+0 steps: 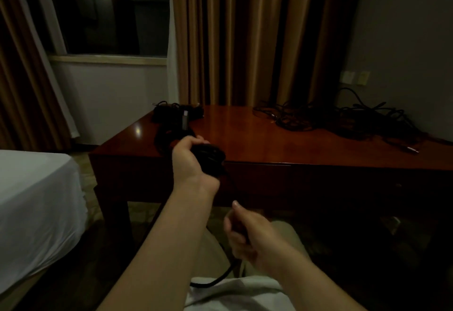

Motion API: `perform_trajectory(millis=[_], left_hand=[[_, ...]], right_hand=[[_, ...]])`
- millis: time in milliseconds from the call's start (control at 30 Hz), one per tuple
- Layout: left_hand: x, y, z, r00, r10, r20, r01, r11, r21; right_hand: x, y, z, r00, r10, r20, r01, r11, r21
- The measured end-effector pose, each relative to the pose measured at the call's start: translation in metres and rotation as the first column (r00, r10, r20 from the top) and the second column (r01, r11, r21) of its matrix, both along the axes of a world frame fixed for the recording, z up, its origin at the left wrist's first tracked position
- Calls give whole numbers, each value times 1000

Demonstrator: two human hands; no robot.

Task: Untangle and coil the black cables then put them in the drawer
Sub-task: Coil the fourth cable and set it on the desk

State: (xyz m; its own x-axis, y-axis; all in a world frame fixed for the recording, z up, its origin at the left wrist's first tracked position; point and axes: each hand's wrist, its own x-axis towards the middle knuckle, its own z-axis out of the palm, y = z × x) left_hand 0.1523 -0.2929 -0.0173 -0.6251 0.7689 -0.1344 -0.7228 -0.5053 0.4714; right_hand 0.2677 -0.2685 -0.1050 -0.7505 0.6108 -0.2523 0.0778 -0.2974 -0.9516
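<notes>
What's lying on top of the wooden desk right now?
A tangled cable pile at the right, and coiled cables at the far left corner. The left hand with its coil hides some desk.

Dim room: glossy reddish-brown wooden desk (257,134) against tan pleated curtains (245,36), dark window (110,11) with pale sill at left, white-sheeted bed (31,202) at lower left, two pale wall plates (355,77) on the grey wall at right.
</notes>
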Motion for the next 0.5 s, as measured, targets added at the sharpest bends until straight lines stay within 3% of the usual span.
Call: perform_trajectory(millis=[67, 133, 200, 233, 300, 333, 400, 500], left_hand=[[-12, 3, 8, 949, 229, -218, -255, 962, -95], [-26, 5, 4, 726, 385, -570, -522, 848, -92], [-36, 9, -10, 393, 262, -881, -658, 750, -70], [-36, 12, -19, 262, 137, -955, -684, 724, -84], [-27, 20, -37, 114, -117, -987, -677, 717, -163], [-20, 23, -43, 94, -227, -969, -642, 730, -234], [-7, 27, -46, 159, -366, -917, -528, 753, -392], [4, 21, -46, 249, -489, -836, -261, 798, -544]], right_hand=[[-1, -2, 0, 998, -46, 34, 42, 995, 93], [4, -1, 12, 984, -148, 96, 88, 887, 454], [8, 1, 31, 971, -205, 123, 44, 659, 751], [9, 0, 43, 963, -229, 140, 11, 554, 832], [12, 0, 66, 949, -253, 188, -78, 391, 917], [14, 3, 74, 943, -254, 216, -118, 352, 929], [20, 15, 86, 933, -251, 259, -155, 368, 917], [28, 32, 93, 950, -220, 223, -52, 591, 805]])
